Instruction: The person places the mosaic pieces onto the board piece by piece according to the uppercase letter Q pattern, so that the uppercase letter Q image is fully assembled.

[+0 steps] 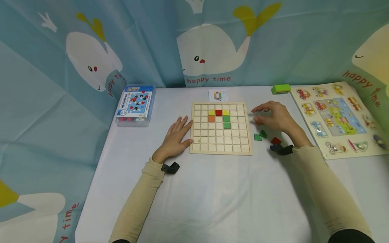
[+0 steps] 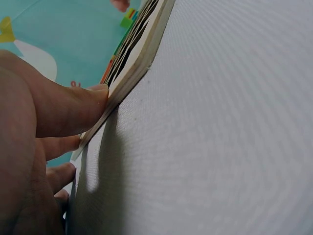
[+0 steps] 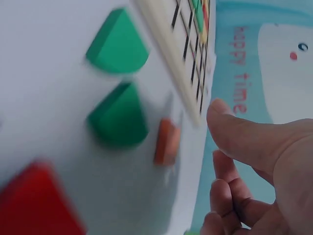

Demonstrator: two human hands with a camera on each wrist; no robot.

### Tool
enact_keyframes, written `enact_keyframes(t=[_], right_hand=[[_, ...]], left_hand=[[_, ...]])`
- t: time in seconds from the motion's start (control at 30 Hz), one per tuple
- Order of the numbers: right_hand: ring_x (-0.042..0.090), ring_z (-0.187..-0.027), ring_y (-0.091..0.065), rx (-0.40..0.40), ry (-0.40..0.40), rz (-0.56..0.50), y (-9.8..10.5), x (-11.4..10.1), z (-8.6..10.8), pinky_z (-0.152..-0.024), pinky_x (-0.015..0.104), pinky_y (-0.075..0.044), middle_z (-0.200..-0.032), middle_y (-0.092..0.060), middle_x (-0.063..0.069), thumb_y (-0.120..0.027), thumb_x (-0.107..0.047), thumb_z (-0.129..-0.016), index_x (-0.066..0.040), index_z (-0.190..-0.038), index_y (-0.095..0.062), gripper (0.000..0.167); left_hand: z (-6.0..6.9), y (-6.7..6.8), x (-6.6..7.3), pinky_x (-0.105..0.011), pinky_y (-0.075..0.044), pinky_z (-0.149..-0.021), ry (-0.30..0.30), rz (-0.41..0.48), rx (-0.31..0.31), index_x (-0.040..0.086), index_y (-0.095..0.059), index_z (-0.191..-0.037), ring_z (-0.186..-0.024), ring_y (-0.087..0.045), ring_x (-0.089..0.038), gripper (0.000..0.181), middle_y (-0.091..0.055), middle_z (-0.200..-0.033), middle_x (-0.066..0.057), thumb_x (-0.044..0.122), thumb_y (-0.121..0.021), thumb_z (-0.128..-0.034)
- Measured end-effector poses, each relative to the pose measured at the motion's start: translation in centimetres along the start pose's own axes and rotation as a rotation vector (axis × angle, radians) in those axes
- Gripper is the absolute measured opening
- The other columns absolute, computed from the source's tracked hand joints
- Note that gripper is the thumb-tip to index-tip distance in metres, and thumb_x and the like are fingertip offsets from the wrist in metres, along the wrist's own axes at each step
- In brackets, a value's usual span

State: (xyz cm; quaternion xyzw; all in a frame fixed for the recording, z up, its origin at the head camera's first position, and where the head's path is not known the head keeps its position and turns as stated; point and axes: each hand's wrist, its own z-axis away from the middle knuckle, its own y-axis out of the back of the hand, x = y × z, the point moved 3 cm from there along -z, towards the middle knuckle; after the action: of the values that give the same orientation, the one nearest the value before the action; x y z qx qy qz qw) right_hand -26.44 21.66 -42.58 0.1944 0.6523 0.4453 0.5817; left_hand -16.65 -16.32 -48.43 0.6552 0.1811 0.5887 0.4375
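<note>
A square wooden grid board (image 1: 220, 149) lies flat on the white table. In its upper cells sit two yellow quarter-round blocks (image 1: 211, 112), a red square block (image 1: 218, 112), an orange square block (image 1: 211, 118) and two green square blocks (image 1: 227, 125). My left hand (image 1: 175, 139) rests at the board's left edge, fingers spread, thumb (image 2: 73, 107) touching the rim. Just off the right edge hovers my right hand (image 1: 275, 116), thumb and index finger apart, holding nothing. Nearby lie two green quarter-round blocks (image 3: 120, 117), a red block (image 1: 276, 140) and an orange block (image 3: 167, 142), which the hand hides in the head view.
Behind the board lies a small pattern card (image 1: 217, 96). A clear plastic box (image 1: 135, 105) stands back left. At the back right are a green block-shaped object (image 1: 281, 89) and a picture puzzle board (image 1: 340, 118). A whale-print curtain (image 1: 152, 44) hangs behind.
</note>
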Motion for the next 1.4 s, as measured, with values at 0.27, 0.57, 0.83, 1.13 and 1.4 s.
enact_keyframes(t=[0.27,0.57,0.83,1.13,1.4], right_hand=[[0.046,-0.124,-0.056,-0.048,-0.060,0.018,-0.2,2.4,1.2,-0.104,0.066,-0.045,-0.133,-0.066,0.028,-0.077,-0.026,-0.099,-0.002,-0.128,-0.074,0.038],[0.044,-0.119,-0.055,-0.040,-0.081,0.006,-0.7,3.4,1.6,-0.103,0.063,-0.046,-0.133,-0.064,0.028,-0.076,-0.017,-0.099,-0.001,-0.129,-0.071,0.034],[0.047,-0.114,-0.058,-0.044,-0.039,0.047,-0.8,3.1,1.4,-0.100,0.066,-0.048,-0.125,-0.065,0.033,-0.076,-0.012,-0.099,0.007,-0.123,-0.067,0.032],[0.045,-0.110,-0.059,-0.053,-0.090,0.038,-0.4,2.3,1.4,-0.099,0.063,-0.050,-0.123,-0.063,0.033,-0.066,-0.013,-0.105,0.007,-0.128,-0.059,0.032],[0.035,-0.103,-0.063,0.033,-0.054,-0.010,-1.1,1.4,1.2,-0.080,0.026,-0.049,-0.118,-0.069,0.025,-0.067,-0.013,-0.105,0.001,-0.129,-0.066,0.028]], left_hand=[[0.1,0.1,-0.2,-0.053,0.000,-0.135,-0.011,-0.004,0.013,0.010,-0.026,-0.169,-0.167,0.000,-0.033,0.077,-0.012,-0.179,-0.013,0.033,-0.062,-0.1051],[-0.1,-0.1,-0.2,-0.052,-0.001,-0.135,-0.009,-0.022,0.010,0.011,-0.024,-0.170,-0.168,0.001,-0.031,0.077,-0.010,-0.180,-0.012,0.034,-0.061,-0.1061],[-0.2,-0.3,-0.4,-0.052,-0.001,-0.135,-0.006,-0.030,0.002,0.012,-0.024,-0.170,-0.168,0.001,-0.031,0.077,-0.010,-0.180,-0.011,0.034,-0.061,-0.1062],[-0.1,-0.2,-0.3,-0.053,-0.001,-0.135,0.002,-0.028,-0.001,0.012,-0.024,-0.170,-0.168,0.002,-0.031,0.077,-0.010,-0.180,-0.011,0.033,-0.061,-0.1061],[-0.2,-0.2,-0.3,-0.052,0.000,-0.135,0.004,-0.026,-0.004,0.012,-0.024,-0.170,-0.168,0.002,-0.030,0.077,-0.009,-0.180,-0.010,0.033,-0.061,-0.1060]])
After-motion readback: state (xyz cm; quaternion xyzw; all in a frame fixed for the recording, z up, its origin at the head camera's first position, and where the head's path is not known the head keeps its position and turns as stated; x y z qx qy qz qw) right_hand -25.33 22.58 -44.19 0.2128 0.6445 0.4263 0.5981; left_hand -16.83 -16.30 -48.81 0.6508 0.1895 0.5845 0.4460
